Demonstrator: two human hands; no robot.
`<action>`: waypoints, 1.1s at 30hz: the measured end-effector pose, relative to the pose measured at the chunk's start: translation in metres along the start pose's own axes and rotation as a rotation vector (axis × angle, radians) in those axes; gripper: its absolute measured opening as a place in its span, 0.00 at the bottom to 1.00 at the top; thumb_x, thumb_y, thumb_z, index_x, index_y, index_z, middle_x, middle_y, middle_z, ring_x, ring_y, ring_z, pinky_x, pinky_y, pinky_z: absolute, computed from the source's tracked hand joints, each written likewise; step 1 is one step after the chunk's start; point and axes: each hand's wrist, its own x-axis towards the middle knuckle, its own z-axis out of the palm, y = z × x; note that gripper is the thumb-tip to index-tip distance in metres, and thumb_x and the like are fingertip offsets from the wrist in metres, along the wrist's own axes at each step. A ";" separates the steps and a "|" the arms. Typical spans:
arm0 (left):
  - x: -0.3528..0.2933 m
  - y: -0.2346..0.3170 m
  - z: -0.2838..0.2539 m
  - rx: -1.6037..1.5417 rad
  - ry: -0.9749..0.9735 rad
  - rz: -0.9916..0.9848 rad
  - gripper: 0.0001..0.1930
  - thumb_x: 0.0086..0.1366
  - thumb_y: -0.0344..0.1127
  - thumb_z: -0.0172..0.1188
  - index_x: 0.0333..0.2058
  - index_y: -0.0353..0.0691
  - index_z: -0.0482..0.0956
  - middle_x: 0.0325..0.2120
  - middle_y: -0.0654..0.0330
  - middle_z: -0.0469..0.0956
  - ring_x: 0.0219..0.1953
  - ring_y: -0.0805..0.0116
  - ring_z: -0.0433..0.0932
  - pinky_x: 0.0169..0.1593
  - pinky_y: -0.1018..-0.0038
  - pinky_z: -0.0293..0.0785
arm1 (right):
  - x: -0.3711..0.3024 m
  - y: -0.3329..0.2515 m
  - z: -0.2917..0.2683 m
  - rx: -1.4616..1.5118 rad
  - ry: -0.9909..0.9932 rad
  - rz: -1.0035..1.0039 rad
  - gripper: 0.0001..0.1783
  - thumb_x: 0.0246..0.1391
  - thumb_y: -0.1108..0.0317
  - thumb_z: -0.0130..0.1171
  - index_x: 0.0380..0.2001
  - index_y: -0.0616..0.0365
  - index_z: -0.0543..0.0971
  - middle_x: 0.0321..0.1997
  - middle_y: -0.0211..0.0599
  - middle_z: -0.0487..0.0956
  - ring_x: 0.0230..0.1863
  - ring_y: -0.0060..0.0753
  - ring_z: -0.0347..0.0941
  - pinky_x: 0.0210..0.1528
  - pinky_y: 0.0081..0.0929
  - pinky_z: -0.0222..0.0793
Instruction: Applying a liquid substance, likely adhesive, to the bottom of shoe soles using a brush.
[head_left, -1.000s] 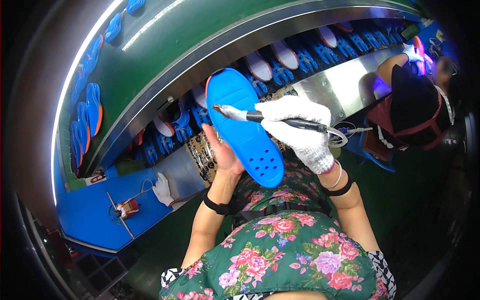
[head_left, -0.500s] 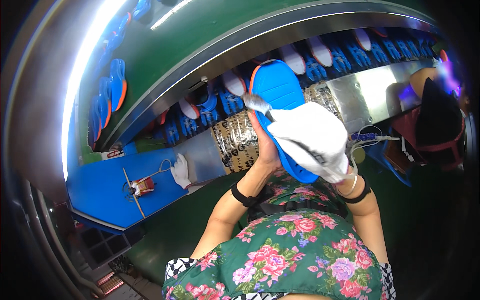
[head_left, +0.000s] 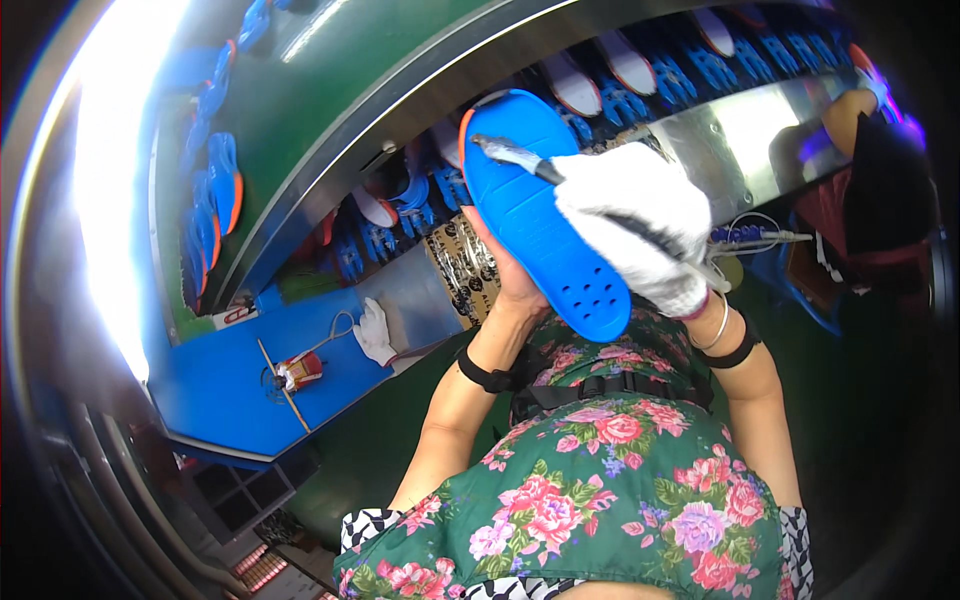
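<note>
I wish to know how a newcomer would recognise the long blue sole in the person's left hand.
Start at the green flower-printed fabric apron; above it, the bare left hand supports the long, flat blue sole. Unlike the other blue soles at left, it shows small round holes and has a grey-bristled brush over it.

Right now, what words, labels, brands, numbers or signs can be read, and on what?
Brown sheet with shiny clear film: dark printed letters, partly readable; I leave the wording uncopied.
Blue, sole-shaped piece with orange edge: faint moulded marks, too small to read.
Small red-and-white object on the flat blue tabletop: possible print, too small and blurred to read.
No other text is clear enough.
</note>
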 end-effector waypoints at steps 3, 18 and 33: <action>0.002 0.001 -0.010 0.083 -0.043 -0.054 0.53 0.60 0.84 0.33 0.71 0.48 0.52 0.65 0.54 0.65 0.64 0.54 0.68 0.67 0.54 0.65 | -0.011 -0.008 0.010 -0.183 -0.095 -0.159 0.15 0.48 0.73 0.65 0.42 0.54 0.87 0.45 0.43 0.85 0.43 0.43 0.82 0.46 0.36 0.77; 0.010 0.009 -0.022 0.229 -0.006 -0.018 0.61 0.52 0.89 0.37 0.70 0.42 0.54 0.60 0.46 0.70 0.56 0.46 0.74 0.61 0.49 0.72 | -0.030 -0.002 -0.001 0.223 -0.065 0.114 0.07 0.47 0.74 0.69 0.33 0.56 0.87 0.40 0.39 0.87 0.37 0.36 0.83 0.41 0.32 0.77; 0.046 0.023 -0.025 -0.225 -0.492 -0.117 0.61 0.43 0.87 0.56 0.59 0.35 0.62 0.44 0.48 0.77 0.34 0.50 0.80 0.38 0.57 0.75 | -0.050 -0.012 0.016 -0.079 -0.105 -0.099 0.18 0.45 0.74 0.71 0.43 0.49 0.86 0.44 0.34 0.86 0.38 0.37 0.82 0.41 0.32 0.78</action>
